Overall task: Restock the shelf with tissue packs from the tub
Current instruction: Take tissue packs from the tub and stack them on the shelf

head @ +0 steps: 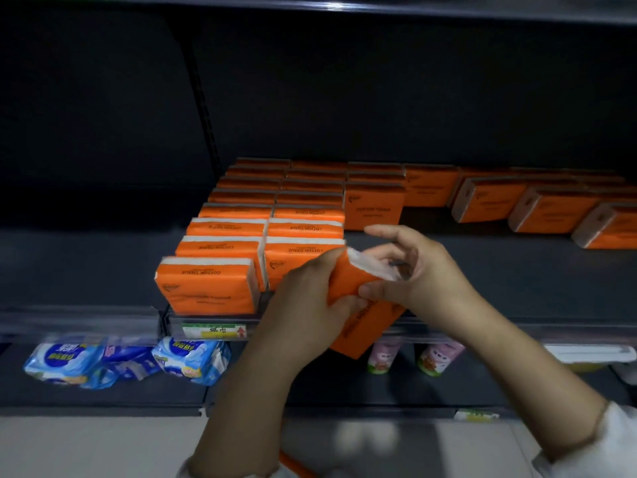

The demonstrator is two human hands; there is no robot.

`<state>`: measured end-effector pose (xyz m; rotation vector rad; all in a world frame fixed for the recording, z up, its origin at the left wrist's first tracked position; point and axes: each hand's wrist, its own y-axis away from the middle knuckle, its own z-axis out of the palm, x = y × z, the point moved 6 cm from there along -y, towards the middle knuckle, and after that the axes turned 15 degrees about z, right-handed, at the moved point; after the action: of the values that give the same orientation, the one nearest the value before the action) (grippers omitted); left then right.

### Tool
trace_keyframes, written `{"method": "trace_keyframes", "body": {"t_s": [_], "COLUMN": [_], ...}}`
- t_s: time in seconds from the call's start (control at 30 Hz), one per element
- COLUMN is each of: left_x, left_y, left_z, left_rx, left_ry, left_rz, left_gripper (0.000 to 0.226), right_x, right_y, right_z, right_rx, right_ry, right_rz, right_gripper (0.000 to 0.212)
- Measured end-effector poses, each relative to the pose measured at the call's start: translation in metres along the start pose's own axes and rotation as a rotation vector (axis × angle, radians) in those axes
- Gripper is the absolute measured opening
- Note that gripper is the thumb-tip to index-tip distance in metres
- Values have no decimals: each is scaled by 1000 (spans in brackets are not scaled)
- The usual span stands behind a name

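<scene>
A dark shelf (499,277) carries two neat rows of tissue packs (238,222) at left. The left hand (306,301) and right hand (417,274) each keep a grip clamped on one orange pack (348,276) above the near edge, likely squaring it for the next row.

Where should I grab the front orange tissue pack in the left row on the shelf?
Probably its top edge, from above and in front: the front pack stands upright, its top and front face exposed, while the next pack sits close behind and the neighbouring row crowds its right end.
</scene>
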<state>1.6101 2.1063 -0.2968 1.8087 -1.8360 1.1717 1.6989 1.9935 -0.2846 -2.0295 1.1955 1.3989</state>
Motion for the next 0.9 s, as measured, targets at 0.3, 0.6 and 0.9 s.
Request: {"method": "trace_keyframes", "body": {"t_s": [0.3, 0.6, 0.9], "left_x": [-24, -37, -63], "left_y": [4, 39, 34], "left_z": [-18, -74, -53], "left_rx": [409, 982, 535], "left_ry": [361, -109, -402], "left_rz": [-194, -495, -585], "left_gripper": [87, 40, 39], "right_x": [15, -5, -2], "right_y": [11, -3, -15], "right_z": [20, 44, 79], "right_rx": [-72, 51, 383], "right_ry": [-293, 579, 875], "right_rz": [0, -263, -409], "right_gripper": [53, 57, 65]}}
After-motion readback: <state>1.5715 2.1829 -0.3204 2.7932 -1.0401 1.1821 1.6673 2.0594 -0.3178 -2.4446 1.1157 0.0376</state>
